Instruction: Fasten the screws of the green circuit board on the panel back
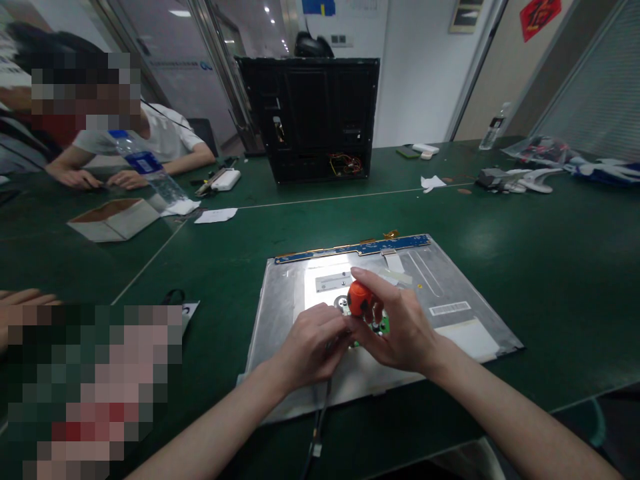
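The right hand [403,323] closes its thumb and fingers narrowly around an orange handle [359,298] with black patches, which looks end-on to the camera, so it is probably a screwdriver, though its tip is lost behind the fingers. The index finger reaches over the far side and the thumb sits on the near side, a grip that would suit turning it between the fingertips. The left hand [317,340] is bunched close against the handle's lower side, its fingers bent inward and drawn together; whether they pinch anything I cannot tell. Its place there would serve to guide or steady the work.

Both hands meet over a grey metal panel [280,317], which lies flat on the green table [500,267] right in front of the person, back face up, so that its parts are within easy reach. Under the hands, a small green circuit board [385,325] shows only in pieces. Along the panel's far edge runs a blue circuit strip [320,253], with a pale ribbon [394,261] leading from it. A dark cable [318,427] hangs from below the left hand over the near edge, clear of the handle.

Farther off, 1 black casing [320,113] stands upright, its loose wires [345,163] exposed, apart from the panel.
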`<state>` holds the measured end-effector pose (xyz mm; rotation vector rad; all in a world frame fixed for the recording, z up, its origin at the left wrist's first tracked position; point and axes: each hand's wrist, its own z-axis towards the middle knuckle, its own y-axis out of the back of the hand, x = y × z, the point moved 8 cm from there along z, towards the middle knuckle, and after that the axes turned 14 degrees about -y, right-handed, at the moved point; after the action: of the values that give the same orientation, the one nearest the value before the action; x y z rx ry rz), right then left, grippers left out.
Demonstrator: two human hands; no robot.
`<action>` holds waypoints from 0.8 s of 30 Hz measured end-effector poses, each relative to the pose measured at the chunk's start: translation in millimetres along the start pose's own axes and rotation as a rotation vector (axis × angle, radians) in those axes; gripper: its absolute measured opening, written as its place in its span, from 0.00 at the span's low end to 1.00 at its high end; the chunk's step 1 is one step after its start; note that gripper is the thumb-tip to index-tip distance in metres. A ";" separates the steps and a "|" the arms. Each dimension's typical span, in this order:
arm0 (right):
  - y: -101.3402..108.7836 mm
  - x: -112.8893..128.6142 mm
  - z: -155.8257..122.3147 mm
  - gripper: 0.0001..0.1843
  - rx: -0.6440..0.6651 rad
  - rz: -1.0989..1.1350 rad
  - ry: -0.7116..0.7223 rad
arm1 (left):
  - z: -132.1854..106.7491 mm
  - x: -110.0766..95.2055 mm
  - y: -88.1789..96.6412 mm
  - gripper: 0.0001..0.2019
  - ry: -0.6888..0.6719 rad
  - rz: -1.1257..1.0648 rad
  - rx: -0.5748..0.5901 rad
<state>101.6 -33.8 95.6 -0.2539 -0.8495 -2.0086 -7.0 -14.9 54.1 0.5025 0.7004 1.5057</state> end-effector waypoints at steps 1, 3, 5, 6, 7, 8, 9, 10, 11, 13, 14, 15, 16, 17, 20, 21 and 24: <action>0.4 0.4 0.1 0.30 -0.003 -0.007 0.001 | -0.2 0.2 -0.3 0.06 -0.001 0.004 -0.001; 1.6 1.4 0.2 0.29 -0.013 -0.022 0.004 | -0.8 0.9 -1.0 0.06 0.001 0.012 -0.003; 2.2 2.0 0.1 0.28 -0.019 -0.041 0.008 | -1.3 1.7 -1.6 0.05 0.004 0.018 -0.007; 2.2 2.1 0.0 0.28 -0.021 -0.047 0.010 | -1.4 1.7 -1.8 0.06 0.001 0.018 -0.011; 2.3 2.2 -0.2 0.28 -0.025 -0.051 0.013 | -1.4 1.6 -2.0 0.06 -0.003 0.019 -0.014; 2.4 2.2 -0.3 0.29 -0.029 -0.052 0.016 | -1.4 1.5 -2.2 0.07 -0.006 0.022 -0.018; 2.4 2.1 -0.5 0.29 -0.034 -0.049 0.018 | -1.4 1.5 -2.3 0.07 -0.008 0.027 -0.021; 2.5 1.9 -0.6 0.30 -0.038 -0.045 0.020 | -1.3 1.6 -2.4 0.07 -0.008 0.032 -0.021; 2.4 1.7 -0.7 0.30 -0.042 -0.040 0.021 | -1.2 1.6 -2.6 0.07 -0.008 0.038 -0.021; 2.2 1.4 -0.8 0.31 -0.045 -0.033 0.021 | -0.7 1.4 -2.0 0.07 -0.008 0.047 -0.025; 2.0 1.3 -0.8 0.31 -0.045 -0.032 0.021 | -0.2 1.2 -1.7 0.07 -0.008 0.047 -0.024; 1.7 1.3 -0.8 0.31 -0.043 -0.034 0.021 | 0.2 1.0 -1.3 0.07 -0.005 0.043 -0.022; 1.6 1.4 -0.9 0.31 -0.043 -0.036 0.023 | 0.5 1.0 -0.9 0.06 0.000 0.037 -0.018; 1.5 1.6 -1.0 0.31 -0.041 -0.038 0.024 | 0.6 1.1 -0.9 0.06 0.007 0.023 -0.011; 1.1 1.7 -1.4 0.31 -0.032 -0.033 0.024 | -0.3 2.0 -2.2 0.06 0.030 -0.033 0.011; 0.8 1.3 -1.5 0.31 -0.027 -0.030 0.020 | -0.7 1.9 -2.6 0.05 0.028 -0.044 0.012; -1.2 -0.5 -1.6 0.33 0.002 -0.036 0.000 | -1.8 1.3 -2.7 0.06 0.011 -0.022 0.001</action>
<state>101.2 -34.2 93.6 -0.2389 -0.8618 -2.0409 -6.4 -13.9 50.8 0.4865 0.7134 1.4883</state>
